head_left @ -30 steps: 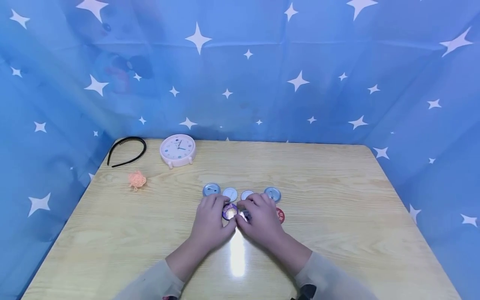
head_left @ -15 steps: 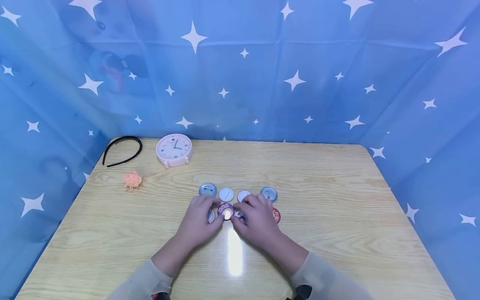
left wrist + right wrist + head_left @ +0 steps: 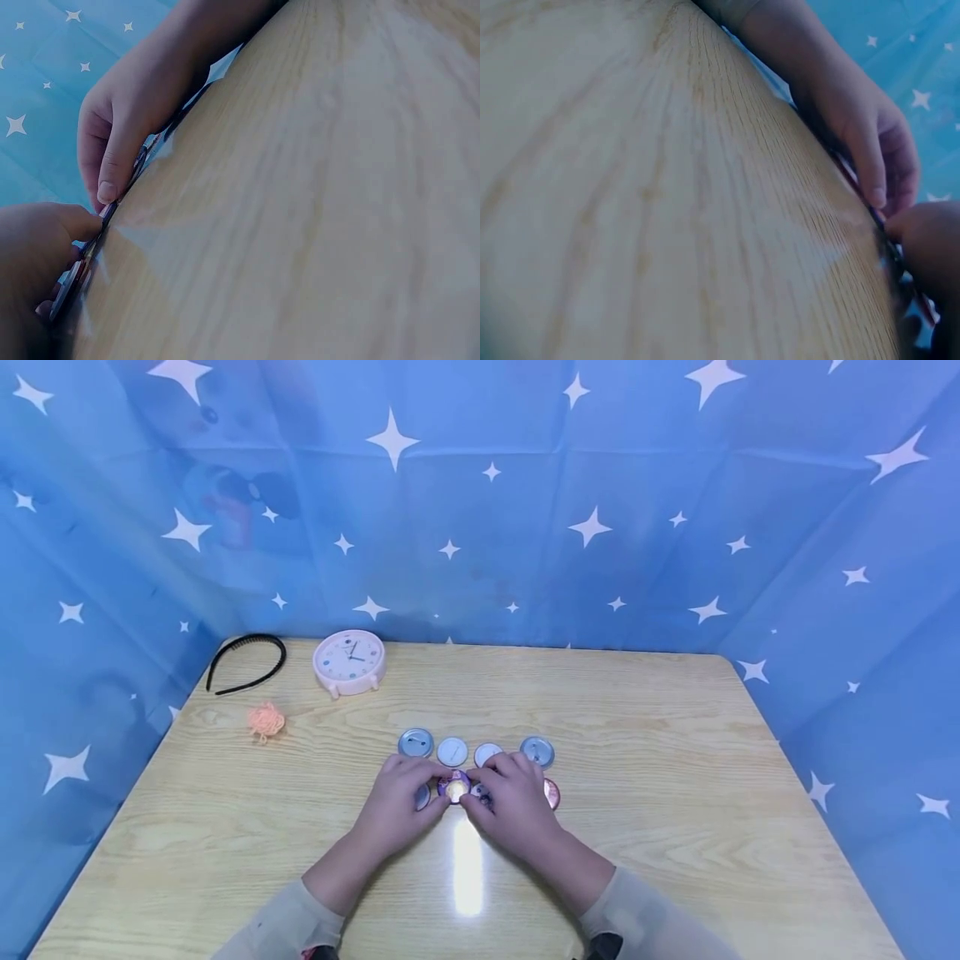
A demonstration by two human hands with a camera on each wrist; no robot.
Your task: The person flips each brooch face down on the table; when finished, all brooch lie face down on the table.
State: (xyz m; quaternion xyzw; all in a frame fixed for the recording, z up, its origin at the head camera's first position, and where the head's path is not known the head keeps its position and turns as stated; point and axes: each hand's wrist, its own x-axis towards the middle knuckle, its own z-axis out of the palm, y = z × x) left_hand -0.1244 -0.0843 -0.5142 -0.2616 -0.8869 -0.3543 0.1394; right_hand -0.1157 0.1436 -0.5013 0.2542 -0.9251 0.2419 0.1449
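A purple round pin badge [image 3: 455, 787] with a bright glare lies in the middle of the front row, between my two hands. My left hand [image 3: 401, 797] pinches its left side, index finger at the far edge and thumb at the near edge. My right hand [image 3: 516, 802] has thumb and index finger at its right side, arched over a dark-and-white badge [image 3: 482, 794]. Under the left palm a pale badge [image 3: 422, 796] shows partly. A red badge [image 3: 552, 793] sticks out beside the right hand. Both wrist views show the fingertips low at the tabletop, the badges edge-on.
Behind the hands is a row of badges turned pin side up: a silver one [image 3: 416, 742], two white ones [image 3: 452, 752] and another silver one [image 3: 537, 751]. At the back left are a black headband [image 3: 247, 664], a pink clock [image 3: 349, 662] and peach yarn [image 3: 266, 719].
My left hand has shifted left off the badge beside the purple one, then its fingers have come back in on the purple badge's edge. The right hand has barely moved.
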